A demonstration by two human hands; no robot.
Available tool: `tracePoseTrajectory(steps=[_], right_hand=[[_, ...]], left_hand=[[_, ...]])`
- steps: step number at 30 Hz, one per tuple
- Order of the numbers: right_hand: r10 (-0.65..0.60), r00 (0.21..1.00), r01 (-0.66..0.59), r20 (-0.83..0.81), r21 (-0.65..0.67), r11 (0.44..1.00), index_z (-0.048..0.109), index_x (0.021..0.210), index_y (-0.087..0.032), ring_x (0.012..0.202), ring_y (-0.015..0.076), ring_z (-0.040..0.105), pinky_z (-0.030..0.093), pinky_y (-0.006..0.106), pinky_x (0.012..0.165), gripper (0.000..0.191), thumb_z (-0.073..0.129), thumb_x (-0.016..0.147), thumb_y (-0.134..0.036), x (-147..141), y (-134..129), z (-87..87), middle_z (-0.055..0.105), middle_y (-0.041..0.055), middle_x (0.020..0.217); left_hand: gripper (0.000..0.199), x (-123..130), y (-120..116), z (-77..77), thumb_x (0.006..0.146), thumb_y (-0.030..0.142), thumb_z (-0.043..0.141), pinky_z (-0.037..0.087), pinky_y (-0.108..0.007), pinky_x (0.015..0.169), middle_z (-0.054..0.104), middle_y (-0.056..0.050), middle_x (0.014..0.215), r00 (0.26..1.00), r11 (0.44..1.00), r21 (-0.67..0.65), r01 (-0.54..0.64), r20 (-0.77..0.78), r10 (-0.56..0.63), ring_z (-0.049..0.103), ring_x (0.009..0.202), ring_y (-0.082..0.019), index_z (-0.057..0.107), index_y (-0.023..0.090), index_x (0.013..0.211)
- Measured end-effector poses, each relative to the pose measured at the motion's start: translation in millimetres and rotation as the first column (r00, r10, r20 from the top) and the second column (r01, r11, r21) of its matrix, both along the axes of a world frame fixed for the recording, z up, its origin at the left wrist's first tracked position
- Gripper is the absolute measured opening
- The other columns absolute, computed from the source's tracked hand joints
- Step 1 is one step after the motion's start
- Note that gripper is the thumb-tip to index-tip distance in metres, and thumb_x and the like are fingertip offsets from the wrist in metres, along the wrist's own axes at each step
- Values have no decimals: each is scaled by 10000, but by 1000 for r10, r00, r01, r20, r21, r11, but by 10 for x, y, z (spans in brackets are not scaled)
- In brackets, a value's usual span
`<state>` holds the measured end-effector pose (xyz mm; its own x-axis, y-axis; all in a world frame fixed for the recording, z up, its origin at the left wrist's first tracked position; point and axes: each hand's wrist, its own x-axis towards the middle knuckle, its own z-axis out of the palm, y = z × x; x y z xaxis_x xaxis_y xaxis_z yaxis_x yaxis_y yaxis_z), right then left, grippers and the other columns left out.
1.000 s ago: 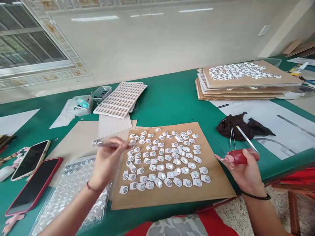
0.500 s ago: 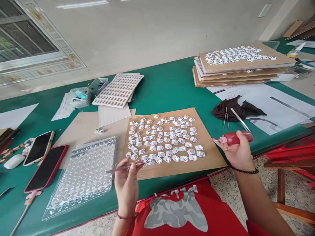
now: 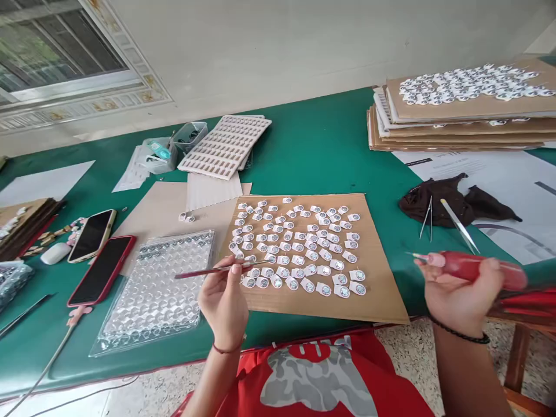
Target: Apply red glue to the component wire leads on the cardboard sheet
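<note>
My left hand (image 3: 223, 304) pinches a thin brush-like stick (image 3: 204, 271) held level over the near left corner of a cardboard sheet (image 3: 373, 289). Rows of several small white tabs with round shiny centres (image 3: 299, 246) cover that sheet. My right hand (image 3: 460, 292) grips a red tube (image 3: 478, 269) with its pink nozzle pointing left, held off the sheet's right edge. A clear blister tray (image 3: 152, 295) lies left of the sheet.
Two phones (image 3: 102, 260) and a white earbud case (image 3: 55, 253) lie at the left. A stack of cardboard sheets (image 3: 456, 130) with more tabs sits far right. Tweezers (image 3: 428, 217) rest on a dark cloth (image 3: 452, 200). White moulded trays (image 3: 226, 145) and small clear boxes (image 3: 174, 147) stand at the back.
My left hand has drawn back from the sheet's upper left to its near edge, still holding the stick. The right hand with the red tube has shifted right and lower. The view has swung.
</note>
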<state>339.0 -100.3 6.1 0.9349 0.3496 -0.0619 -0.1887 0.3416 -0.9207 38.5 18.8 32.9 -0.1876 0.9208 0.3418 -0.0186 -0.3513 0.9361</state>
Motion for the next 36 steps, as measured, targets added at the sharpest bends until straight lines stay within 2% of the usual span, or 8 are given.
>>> tracePoseTrajectory(steps=[4,8,11,15,21,24,30,36], right_hand=[[-10,986,-2,168,72,997,400,532,-149,459,108,452,385,261,436,557,397,622,-699,252,394,212,368,-3,444],[189,966,-209,176,100,973,373,587,-157,458,94,461,301,211,384,442,436,655,-589,354,1002,422,389,-16,480],[405,898,-416,174,32,909,423,617,-156,450,88,470,309,216,389,389,462,690,-536,331,1450,389,436,-11,510],[596,768,-602,233,-54,797,483,632,-152,456,86,469,370,236,457,347,482,723,-487,293,1782,156,461,1,494],[623,730,-615,281,-126,778,539,714,-161,595,72,538,438,208,565,265,542,714,-426,315,1693,-161,557,8,668],[695,664,-676,277,-177,716,563,802,-149,578,102,568,474,226,547,323,550,709,-458,290,1599,-229,585,25,651],[760,558,-731,335,-235,640,560,789,-144,598,59,591,473,135,515,190,567,737,-327,182,1587,-135,615,-6,652],[804,487,-764,342,-280,582,538,788,-152,577,53,589,465,130,478,169,570,744,-312,164,1586,-84,617,-27,650]], left_hand=[[198,271,115,179,704,63,615,541,-231,732,653,9,810,944,957,193,218,-290,-157,640,800,-118,652,211,831],[311,660,294,368,694,13,596,543,-232,787,668,7,863,731,800,178,572,-553,-399,632,870,-117,649,234,907],[306,903,461,379,733,15,553,544,-203,792,665,-10,925,561,679,89,729,-645,-519,623,904,-102,631,204,960],[257,1078,601,159,779,53,507,521,-233,880,646,-65,1003,469,595,130,793,-755,-459,581,1026,-139,612,127,1002],[189,1222,598,-118,817,133,485,564,-271,803,685,-53,871,382,518,139,844,-833,-399,633,915,-178,641,99,919],[148,1252,611,-140,792,139,529,562,-249,805,690,-42,833,375,517,133,846,-838,-397,644,880,-168,655,109,862],[140,1217,621,-196,767,126,551,548,-255,848,681,-44,835,443,568,184,802,-821,-361,631,925,-175,654,114,861],[137,1192,635,-211,780,131,542,543,-236,851,679,-30,846,382,557,139,818,-857,-346,627,936,-160,650,135,864]])
